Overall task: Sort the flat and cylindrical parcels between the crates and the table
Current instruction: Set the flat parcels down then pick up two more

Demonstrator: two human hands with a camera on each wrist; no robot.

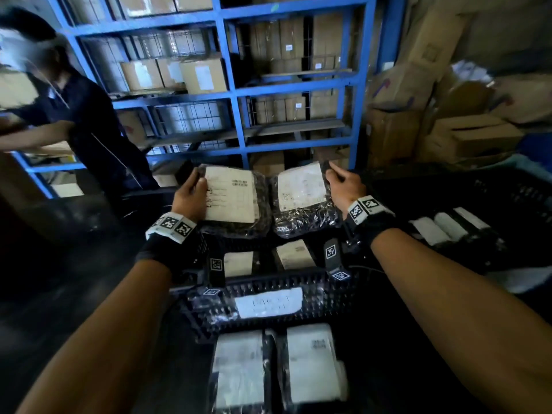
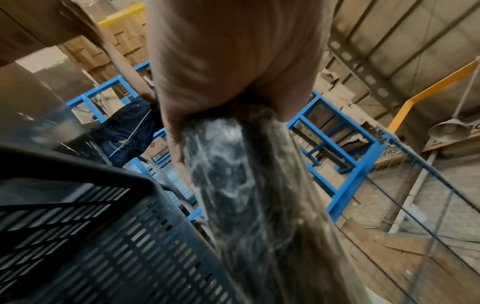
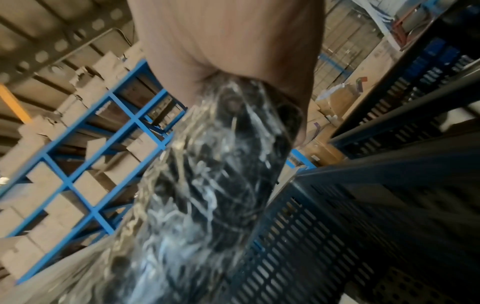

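Note:
My left hand (image 1: 191,191) grips the left edge of a flat black parcel (image 1: 236,201) wrapped in clear plastic with a white label. My right hand (image 1: 340,182) grips the top right corner of a second flat black parcel (image 1: 301,198) beside it. Both parcels are held up in the air above a black slotted crate (image 1: 268,306). In the left wrist view the palm (image 2: 221,72) closes over the wrapped parcel (image 2: 228,174). The right wrist view shows the palm (image 3: 233,41) closed on its crinkled parcel (image 3: 207,185). More flat labelled parcels (image 1: 268,259) lie inside the crate.
Two flat white-labelled parcels (image 1: 277,366) lie on the dark table in front of the crate. A second black crate (image 1: 478,198) on the right holds cylindrical white rolls (image 1: 448,228). Blue shelving (image 1: 233,85) with cartons stands behind. Another person (image 1: 74,115) works at the far left.

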